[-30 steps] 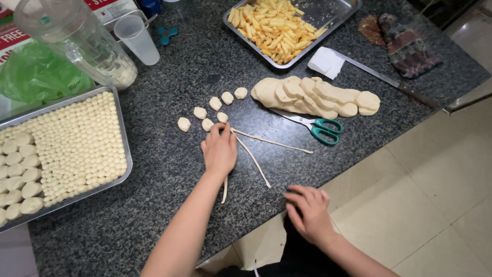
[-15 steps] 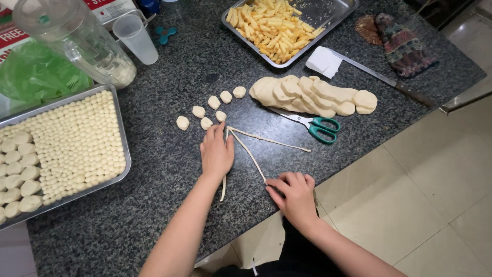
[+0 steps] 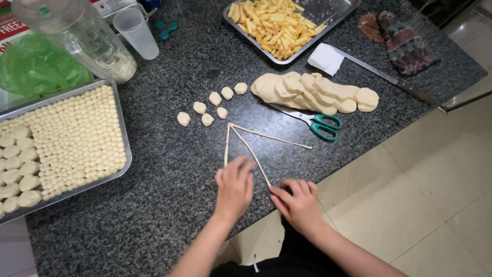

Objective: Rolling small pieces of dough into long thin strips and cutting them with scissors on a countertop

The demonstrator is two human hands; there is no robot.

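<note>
1. Both hands have slid toward the counter's near edge, down the thin dough strips [image 3: 245,146].
2. Left hand [image 3: 234,187] lies flat, fingers together, on the strips' lower ends.
3. Right hand [image 3: 299,204], fingers slightly apart, touches one strip's tip at 6 o'clock from the scissors [image 3: 313,121].

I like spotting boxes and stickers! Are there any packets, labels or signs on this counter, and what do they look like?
Red and white printed package: far left corner, behind the big clear jar, mostly cut off by the picture edge.
Red and white printed label or box: top edge, behind the clear plastic cup, only a strip shows.
Green plastic bag: left side, above the tray of dough balls, crumpled and unprinted.
No signs or screens.
</note>
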